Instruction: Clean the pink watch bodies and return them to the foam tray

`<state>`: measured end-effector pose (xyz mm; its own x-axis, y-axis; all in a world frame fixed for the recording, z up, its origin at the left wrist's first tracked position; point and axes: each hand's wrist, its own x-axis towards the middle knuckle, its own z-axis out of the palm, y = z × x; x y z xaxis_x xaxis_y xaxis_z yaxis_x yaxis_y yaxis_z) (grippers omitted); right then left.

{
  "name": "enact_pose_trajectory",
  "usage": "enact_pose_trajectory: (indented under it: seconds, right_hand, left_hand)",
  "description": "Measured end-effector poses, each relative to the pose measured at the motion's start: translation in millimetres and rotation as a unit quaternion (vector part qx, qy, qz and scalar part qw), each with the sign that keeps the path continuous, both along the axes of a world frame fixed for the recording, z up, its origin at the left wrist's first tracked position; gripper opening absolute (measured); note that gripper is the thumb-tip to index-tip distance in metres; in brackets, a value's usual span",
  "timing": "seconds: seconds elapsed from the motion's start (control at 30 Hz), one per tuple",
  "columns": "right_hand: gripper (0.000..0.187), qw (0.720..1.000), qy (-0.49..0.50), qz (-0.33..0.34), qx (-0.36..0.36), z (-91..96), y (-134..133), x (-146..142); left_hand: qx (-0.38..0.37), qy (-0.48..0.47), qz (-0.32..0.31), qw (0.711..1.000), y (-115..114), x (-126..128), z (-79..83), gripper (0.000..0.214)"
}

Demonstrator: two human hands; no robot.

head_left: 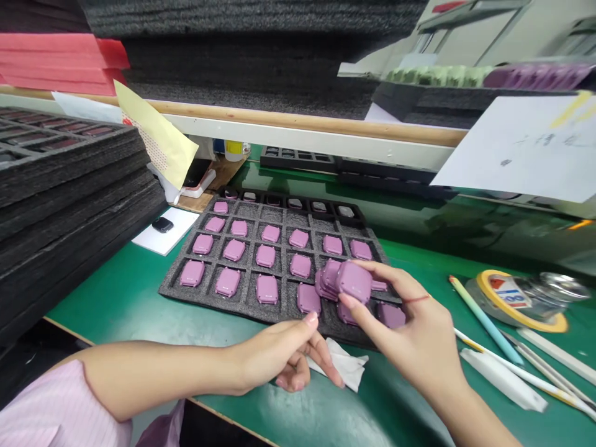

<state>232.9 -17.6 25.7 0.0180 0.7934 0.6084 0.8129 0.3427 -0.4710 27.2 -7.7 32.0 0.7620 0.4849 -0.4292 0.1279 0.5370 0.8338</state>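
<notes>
Okay, so going left to right on this bench: a tall stack of black foam trays [69,186] is towering along the left side, and a flat white card [177,233] is lying next to it with a small black rounded gadget [162,225] sitting on top. A pink striped sleeve [46,403] is reaching in from the bottom left, and the left hand [284,354] is hanging loosely open, holding nothing, right by a crumpled white tissue [342,366], though I can't quite tell if it's touching. In the middle, a grey foam grid tray [184,292] is lying on the green bench mat [410,248], with rounded mauve plastic pieces [265,288] sitting in its pockets. The right hand [410,323], with a thin red thread [416,299] looped around it, is pinching one mauve piece [354,282] between thumb and fingers, just above the tray's right side, and a few others are bunched up beside it. Over on the right, a pale teal pencil [484,320] and a yellow tape roll [521,301] are lying on the mat, while a white paper sheet [521,149] is hanging above them.
</notes>
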Motion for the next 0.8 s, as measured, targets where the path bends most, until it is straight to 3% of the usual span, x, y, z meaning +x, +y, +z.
enact_pose_trajectory:
  seconds: [0.07, 0.17, 0.3, 0.43, 0.63, 0.8]
  right_hand:
    - [0.037, 0.999, 0.004, -0.023, -0.049, -5.9, 12, 9]
    - [0.048, 0.990, -0.003, -0.002, -0.140, -4.7, 24, 18]
    - [0.069, 0.960, -0.089, 0.081, -0.254, 26.2, 35, 18]
    - [0.059, 0.894, -0.239, 0.091, -0.368, 55.9, 55, 4]
    - [0.045, 0.866, -0.300, 0.098, -0.388, 56.9, 71, -17]
    - [0.038, 0.870, -0.310, 0.090, -0.373, 66.2, 84, -22]
  left_hand:
    - [0.022, 0.028, -0.018, 0.999, 0, 0, 2.0, 0.071]
    - [0.032, 0.048, -0.025, 0.998, 0, -1, 3.6, 0.076]
    - [0.024, 0.055, -0.016, 0.998, 2, 0, 2.5, 0.080]
    - [0.021, 0.058, -0.021, 0.998, 2, 0, -2.5, 0.084]
    - [0.039, 0.041, -0.023, 0.998, 2, 3, -17.0, 0.083]
    - [0.014, 0.036, -0.062, 0.997, 4, 8, -27.9, 0.060]
